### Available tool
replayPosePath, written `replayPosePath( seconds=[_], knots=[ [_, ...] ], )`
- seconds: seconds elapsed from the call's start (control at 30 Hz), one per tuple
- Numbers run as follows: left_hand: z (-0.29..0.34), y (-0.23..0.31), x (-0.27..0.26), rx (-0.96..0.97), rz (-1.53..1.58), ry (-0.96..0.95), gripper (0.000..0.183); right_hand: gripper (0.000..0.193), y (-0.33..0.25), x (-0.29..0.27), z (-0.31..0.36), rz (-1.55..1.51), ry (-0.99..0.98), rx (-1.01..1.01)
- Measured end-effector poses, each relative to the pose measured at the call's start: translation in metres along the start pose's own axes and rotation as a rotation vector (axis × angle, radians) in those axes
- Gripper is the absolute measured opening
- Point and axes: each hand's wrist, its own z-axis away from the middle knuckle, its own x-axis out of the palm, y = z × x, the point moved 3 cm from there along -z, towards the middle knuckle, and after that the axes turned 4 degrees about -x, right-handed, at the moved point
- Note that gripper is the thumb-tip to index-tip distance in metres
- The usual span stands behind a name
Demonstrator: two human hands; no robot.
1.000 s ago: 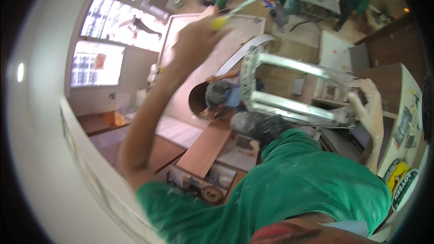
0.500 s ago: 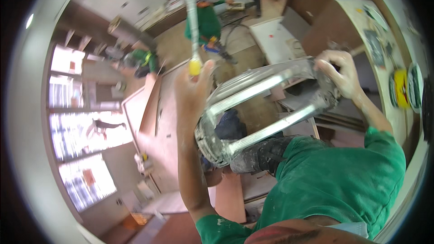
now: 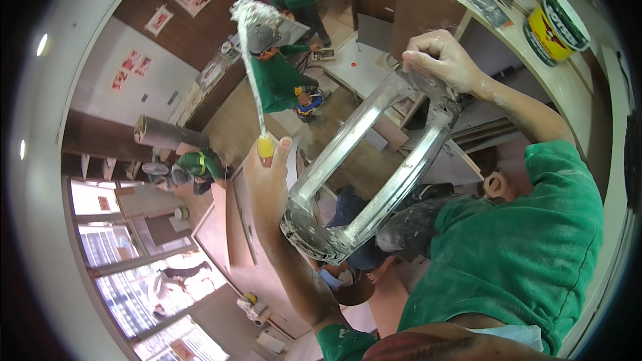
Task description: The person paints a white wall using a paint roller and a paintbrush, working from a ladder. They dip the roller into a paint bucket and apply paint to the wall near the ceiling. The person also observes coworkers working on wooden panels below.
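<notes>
My left hand (image 3: 269, 184) is closed on the yellow handle of a long plaster-coated scraping tool (image 3: 253, 67), whose white blade points up and away from me. My right hand (image 3: 438, 60) grips the top end of a plaster-smeared metal ladder frame (image 3: 364, 160). The frame runs diagonally between my two hands, and its lower end lies against my left wrist. My green shirt (image 3: 521, 247) fills the lower right.
A yellow bucket (image 3: 558, 17) and small tools sit on a wooden counter (image 3: 501, 23) at upper right. Far below, people in green shirts (image 3: 281, 77) work among wooden boards (image 3: 231, 227). Windows (image 3: 134, 281) are at lower left, a white curved surface (image 3: 40, 227) at left.
The view has swung round. My left hand still holds the tool, its blade now pointing straight up in the picture. My right hand has kept its grip on the ladder frame.
</notes>
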Motion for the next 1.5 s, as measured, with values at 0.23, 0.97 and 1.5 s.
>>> replayPosePath(
  seconds=[0.23,0.97,1.5],
  knots=[
    [0.0,-0.004,0.002,0.018,-0.07,-0.065,0.028,0.035,0.001,0.002,-0.001,0.005,0.048,-0.004],
    [-0.022,-0.03,-0.001,0.129,-0.331,-0.093,0.052,0.037,0.01,-0.004,0.011,0.007,0.236,-0.205],
    [-0.05,0.177,0.161,0.69,-0.317,-0.36,0.082,0.041,-0.013,-0.005,0.0,-0.221,0.084,-0.094]
  ],
)
